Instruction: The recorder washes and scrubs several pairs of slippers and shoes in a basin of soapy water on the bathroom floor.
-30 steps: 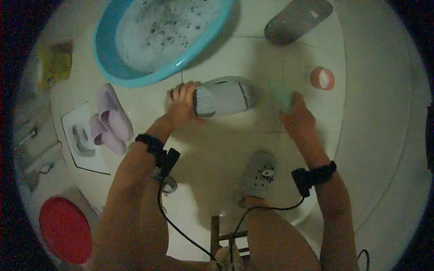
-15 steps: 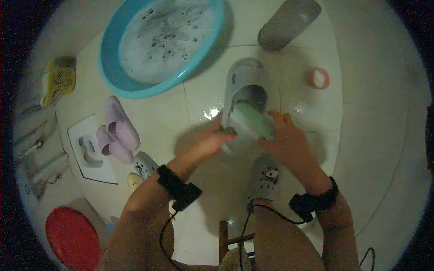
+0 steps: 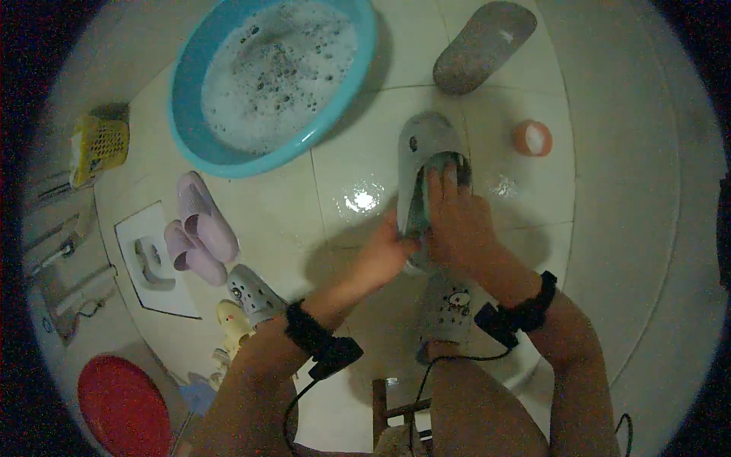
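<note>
A light grey clog (image 3: pixel 428 131) is held over the wet tiles in front of me, toe pointing away. My left hand (image 3: pixel 387 255) grips its heel end from the left side. With fingers pushed into the foot opening, my right hand (image 3: pixel 466 228) presses a pale green oblong scrubber (image 3: pixel 438 162) inside the shoe. Most of that scrubber is covered by the hand and the clog's walls. Below, a grey clog with a charm (image 3: pixel 449 305) is on my right foot.
A blue basin (image 3: pixel 293 148) of foamy water stands far left. Beyond the hands are a grey insole-shaped piece (image 3: pixel 485 47) and a small orange-rimmed cup (image 3: pixel 533 139). Pink slippers (image 3: pixel 209 232), another grey clog (image 3: pixel 256 293), a yellow basket (image 3: pixel 106 143) and a red lid-like disc (image 3: pixel 124 407) are leftward.
My right hand has moved forward and pushed the green scrubber down into the clog's opening, where before it showed above it. The clog and left hand shifted slightly right.
</note>
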The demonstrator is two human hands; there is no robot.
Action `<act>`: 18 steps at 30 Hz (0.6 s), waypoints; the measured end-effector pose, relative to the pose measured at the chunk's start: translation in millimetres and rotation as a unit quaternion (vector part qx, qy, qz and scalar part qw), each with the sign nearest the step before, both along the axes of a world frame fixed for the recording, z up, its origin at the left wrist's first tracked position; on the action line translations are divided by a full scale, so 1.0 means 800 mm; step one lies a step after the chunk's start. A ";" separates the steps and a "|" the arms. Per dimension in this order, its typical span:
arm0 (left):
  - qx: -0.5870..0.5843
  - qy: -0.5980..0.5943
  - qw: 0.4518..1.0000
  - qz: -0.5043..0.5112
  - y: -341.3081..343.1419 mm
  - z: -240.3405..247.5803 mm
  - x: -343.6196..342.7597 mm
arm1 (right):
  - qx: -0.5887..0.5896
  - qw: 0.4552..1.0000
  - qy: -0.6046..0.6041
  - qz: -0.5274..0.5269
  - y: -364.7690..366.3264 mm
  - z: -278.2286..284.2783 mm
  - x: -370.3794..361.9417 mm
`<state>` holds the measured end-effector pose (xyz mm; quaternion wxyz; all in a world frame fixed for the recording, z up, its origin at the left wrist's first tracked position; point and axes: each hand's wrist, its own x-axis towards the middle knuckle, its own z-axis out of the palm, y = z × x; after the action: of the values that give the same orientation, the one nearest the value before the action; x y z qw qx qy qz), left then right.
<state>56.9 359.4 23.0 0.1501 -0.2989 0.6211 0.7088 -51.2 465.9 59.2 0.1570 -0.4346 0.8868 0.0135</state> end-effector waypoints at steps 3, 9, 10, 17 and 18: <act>-0.093 -0.021 0.995 -0.041 0.010 0.001 0.004 | -0.020 0.999 0.034 -0.014 -0.002 -0.048 -0.016; -0.095 0.007 0.994 -0.045 0.001 -0.023 0.006 | -0.056 0.996 -0.051 -0.039 -0.016 -0.020 -0.033; -0.046 0.007 0.998 -0.034 -0.009 -0.028 0.003 | -0.061 0.997 -0.049 -0.017 -0.008 -0.006 -0.020; -0.219 -0.005 0.969 -0.109 0.040 -0.052 0.001 | 0.064 0.996 -0.050 -0.045 -0.002 -0.102 -0.076; -0.159 -0.020 0.983 -0.094 0.028 -0.037 -0.007 | 0.051 0.996 -0.044 -0.051 -0.008 -0.097 -0.078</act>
<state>51.2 381.5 -6.9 0.1789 -0.2735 0.7480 0.5777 -113.6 459.9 -18.2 0.2186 -0.3803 0.8981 0.0312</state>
